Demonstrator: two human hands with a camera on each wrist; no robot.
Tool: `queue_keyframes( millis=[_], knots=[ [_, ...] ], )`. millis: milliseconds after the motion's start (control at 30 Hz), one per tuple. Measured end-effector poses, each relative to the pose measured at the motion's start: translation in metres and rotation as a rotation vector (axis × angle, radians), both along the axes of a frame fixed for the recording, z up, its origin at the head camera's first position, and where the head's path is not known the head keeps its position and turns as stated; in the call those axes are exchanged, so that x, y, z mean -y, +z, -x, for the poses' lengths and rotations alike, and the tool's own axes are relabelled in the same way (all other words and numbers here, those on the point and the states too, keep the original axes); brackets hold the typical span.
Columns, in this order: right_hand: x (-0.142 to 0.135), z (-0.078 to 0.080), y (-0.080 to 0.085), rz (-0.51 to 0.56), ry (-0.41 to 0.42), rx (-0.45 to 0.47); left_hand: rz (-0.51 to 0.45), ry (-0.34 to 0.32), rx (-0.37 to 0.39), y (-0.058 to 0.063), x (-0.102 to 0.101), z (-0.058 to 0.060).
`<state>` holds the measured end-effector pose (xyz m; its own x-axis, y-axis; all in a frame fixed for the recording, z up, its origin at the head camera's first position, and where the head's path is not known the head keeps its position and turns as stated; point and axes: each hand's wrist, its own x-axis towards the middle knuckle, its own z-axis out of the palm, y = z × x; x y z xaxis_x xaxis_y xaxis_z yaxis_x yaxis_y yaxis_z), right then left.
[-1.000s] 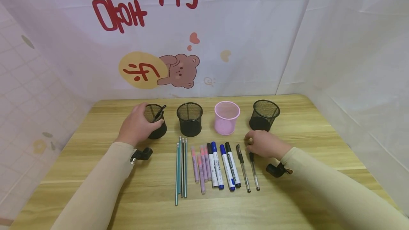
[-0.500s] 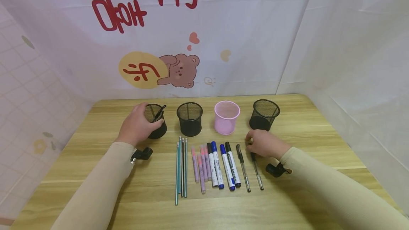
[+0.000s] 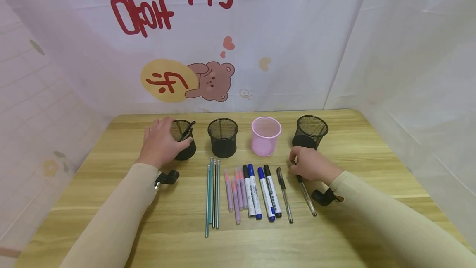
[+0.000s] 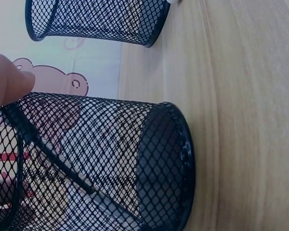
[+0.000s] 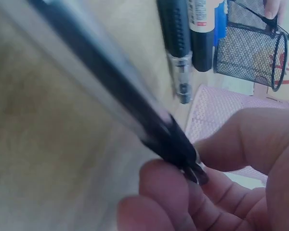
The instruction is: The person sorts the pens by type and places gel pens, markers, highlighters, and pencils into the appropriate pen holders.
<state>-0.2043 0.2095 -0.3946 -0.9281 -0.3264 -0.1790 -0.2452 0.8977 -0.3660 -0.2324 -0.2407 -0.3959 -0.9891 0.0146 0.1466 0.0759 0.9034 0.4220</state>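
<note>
My left hand (image 3: 160, 144) grips the leftmost black mesh pen holder (image 3: 187, 152) by its rim, thumb toward the front right. Inside that holder leans one black pen (image 4: 62, 166), plainly seen through the mesh in the left wrist view. My right hand (image 3: 314, 163) pinches a clear-barrelled gel pen (image 3: 308, 197) by its black cap end between thumb and fingers. The pen slants toward the front right, in front of the rightmost black mesh pen holder (image 3: 310, 131). A second gel pen (image 3: 285, 195) lies just left of it on the table.
Between the outer holders stand another black mesh holder (image 3: 223, 137) and a pink mesh holder (image 3: 265, 137). Rows of pencils (image 3: 213, 197), pink-purple highlighters (image 3: 236, 199) and whiteboard markers (image 3: 262, 193) lie on the wooden table (image 3: 238, 249). A printed curtain (image 3: 297, 53) hangs behind.
The pinched gel pen's front end has swung to the right, and its cap end has risen a little with my right hand. My left hand stays at the holder, its fingers slightly more spread.
</note>
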Motion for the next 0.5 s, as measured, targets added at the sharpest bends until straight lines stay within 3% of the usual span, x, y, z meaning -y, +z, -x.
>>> queue_keyframes(
  millis=[300, 500],
  knots=[
    [0.001, 0.003, 0.009, 0.106, -0.016, -0.056, 0.013, 0.003, 0.003, -0.001, 0.000, 0.001],
    [0.008, -0.001, 0.014, 0.268, -0.040, -0.025, 0.007, 0.004, -0.006, 0.000, -0.001, 0.000]
  ],
)
